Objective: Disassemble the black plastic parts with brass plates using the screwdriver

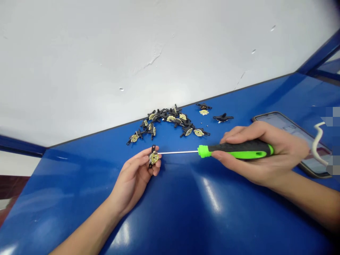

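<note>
Between its thumb and fingers my left hand (135,173) pinches a small black plastic part with a yellowish round plate (153,158), its plate side facing me. My right hand (261,156) is wrapped around the black and green handle of a screwdriver (239,150), thumb along the lower side. The thin metal shaft points left and its tip meets the upper right edge of the held part; the exact contact is too small to make out. Beyond my hands lies a loose pile of similar black parts (171,118), several showing yellowish plates.
A separated yellowish plate (203,112) lies below a black part (204,106), with another black part (223,118) to the right. Tiny metal bits sit nearby. A smartphone (273,117) rests partly behind my right hand, beside a white cable (317,143). A white wall (106,63) borders the blue table (186,212).
</note>
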